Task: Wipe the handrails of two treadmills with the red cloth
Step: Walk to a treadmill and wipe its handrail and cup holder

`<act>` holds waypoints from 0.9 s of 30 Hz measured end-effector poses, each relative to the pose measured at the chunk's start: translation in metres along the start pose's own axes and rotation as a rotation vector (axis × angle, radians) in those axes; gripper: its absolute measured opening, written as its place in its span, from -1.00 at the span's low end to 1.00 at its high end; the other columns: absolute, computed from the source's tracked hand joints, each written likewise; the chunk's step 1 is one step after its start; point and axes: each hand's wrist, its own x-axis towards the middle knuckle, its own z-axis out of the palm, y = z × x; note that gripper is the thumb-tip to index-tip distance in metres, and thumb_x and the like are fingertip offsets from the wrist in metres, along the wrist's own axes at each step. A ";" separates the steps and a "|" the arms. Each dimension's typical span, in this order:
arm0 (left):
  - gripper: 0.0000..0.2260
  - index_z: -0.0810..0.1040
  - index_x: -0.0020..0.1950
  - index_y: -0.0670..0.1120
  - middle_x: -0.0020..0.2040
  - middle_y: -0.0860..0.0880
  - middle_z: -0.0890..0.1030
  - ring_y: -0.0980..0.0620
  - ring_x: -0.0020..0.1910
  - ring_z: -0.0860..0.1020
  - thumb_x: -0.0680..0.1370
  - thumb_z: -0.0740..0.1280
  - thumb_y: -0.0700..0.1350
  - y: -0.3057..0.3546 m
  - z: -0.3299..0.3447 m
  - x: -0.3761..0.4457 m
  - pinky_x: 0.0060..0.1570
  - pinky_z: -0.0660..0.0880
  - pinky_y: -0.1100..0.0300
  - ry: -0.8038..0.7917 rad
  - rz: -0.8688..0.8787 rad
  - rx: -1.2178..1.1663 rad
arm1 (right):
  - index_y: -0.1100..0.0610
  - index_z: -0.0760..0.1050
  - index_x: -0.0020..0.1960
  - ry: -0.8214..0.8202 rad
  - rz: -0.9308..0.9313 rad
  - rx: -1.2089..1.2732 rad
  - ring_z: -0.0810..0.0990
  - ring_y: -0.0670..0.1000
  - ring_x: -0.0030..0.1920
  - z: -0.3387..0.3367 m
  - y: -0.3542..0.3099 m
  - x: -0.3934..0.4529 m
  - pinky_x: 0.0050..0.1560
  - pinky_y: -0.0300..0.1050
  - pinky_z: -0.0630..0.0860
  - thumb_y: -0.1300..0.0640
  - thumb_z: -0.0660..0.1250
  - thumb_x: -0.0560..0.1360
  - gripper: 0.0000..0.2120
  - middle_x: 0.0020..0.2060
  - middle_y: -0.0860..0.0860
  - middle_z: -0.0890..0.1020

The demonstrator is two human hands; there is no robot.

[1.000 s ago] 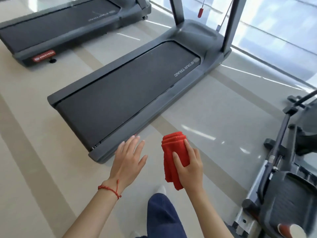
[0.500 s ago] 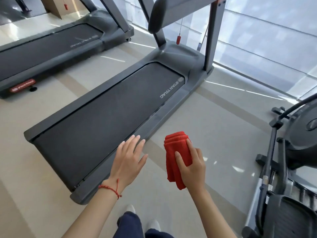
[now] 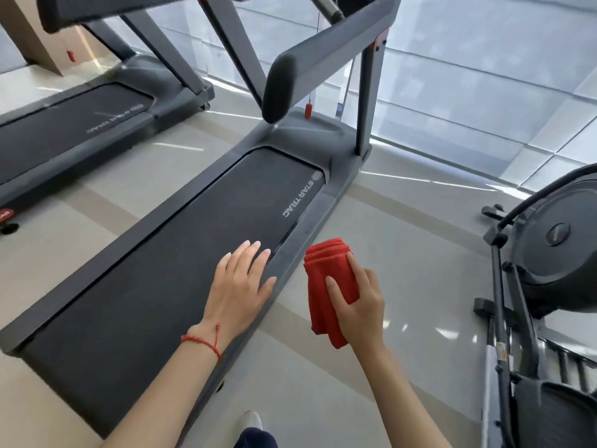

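A: Closest to us, what do we have?

B: Our right hand (image 3: 357,305) grips the folded red cloth (image 3: 328,286), thumb and fingers curled round it, held in the air over the pale floor (image 3: 403,253). Our left hand (image 3: 240,286) is beside it with fingers straight and slightly spread, holding nothing, in front of the near treadmill's belt. A red string bracelet (image 3: 205,341) circles that wrist.

A: And further out?

B: The near treadmill (image 3: 181,253) runs away from us; its padded handrail (image 3: 307,63) juts toward us above the deck's far end, well apart from the cloth. A red safety clip (image 3: 308,110) dangles beneath it.

A: Beyond that?

B: The second treadmill (image 3: 80,124) lies to the left, its handrail (image 3: 113,8) at the top edge. On our right stands an elliptical machine (image 3: 549,253), with windows behind.
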 end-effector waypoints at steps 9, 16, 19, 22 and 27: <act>-0.49 0.46 0.27 -0.27 0.26 -0.27 0.49 -0.24 0.29 0.42 0.53 0.03 0.04 -0.038 -0.027 0.084 0.19 0.42 -0.20 0.004 0.044 -0.005 | -0.01 0.39 0.33 0.083 -0.028 0.015 0.45 -0.36 -0.06 0.029 -0.032 0.077 -0.10 -0.58 0.31 0.08 0.40 0.43 -0.52 -0.08 -0.08 0.47; -0.50 0.44 0.29 -0.26 0.27 -0.27 0.48 -0.25 0.29 0.41 0.53 0.04 0.05 -0.040 -0.038 0.152 0.19 0.39 -0.19 0.073 0.032 0.002 | 0.00 0.40 0.32 0.057 -0.093 0.049 0.46 -0.35 -0.06 0.029 -0.042 0.159 -0.11 -0.57 0.32 0.07 0.39 0.44 -0.53 -0.07 -0.08 0.49; -0.50 0.45 0.27 -0.27 0.26 -0.28 0.48 -0.26 0.28 0.42 0.53 0.05 0.05 -0.036 -0.045 0.179 0.17 0.39 -0.18 0.122 0.009 -0.002 | 0.00 0.40 0.32 0.029 -0.130 0.087 0.47 -0.34 -0.02 0.024 -0.047 0.195 -0.10 -0.59 0.31 0.05 0.39 0.44 -0.53 -0.03 -0.09 0.49; -0.50 0.43 0.29 -0.26 0.28 -0.27 0.46 -0.25 0.30 0.40 0.53 0.05 0.06 -0.031 -0.053 0.202 0.20 0.37 -0.18 0.160 -0.016 -0.008 | -0.02 0.39 0.33 0.002 -0.165 0.112 0.48 -0.32 -0.03 0.020 -0.054 0.230 -0.10 -0.56 0.34 0.01 0.37 0.43 -0.52 -0.03 -0.15 0.49; -0.51 0.40 0.32 -0.25 0.29 -0.26 0.45 -0.23 0.32 0.37 0.54 0.06 0.06 -0.027 -0.067 0.234 0.22 0.34 -0.16 0.249 -0.033 -0.037 | -0.04 0.40 0.32 -0.017 -0.207 0.138 0.48 -0.32 -0.04 0.015 -0.070 0.278 -0.08 -0.53 0.36 -0.04 0.35 0.41 -0.51 -0.03 -0.18 0.49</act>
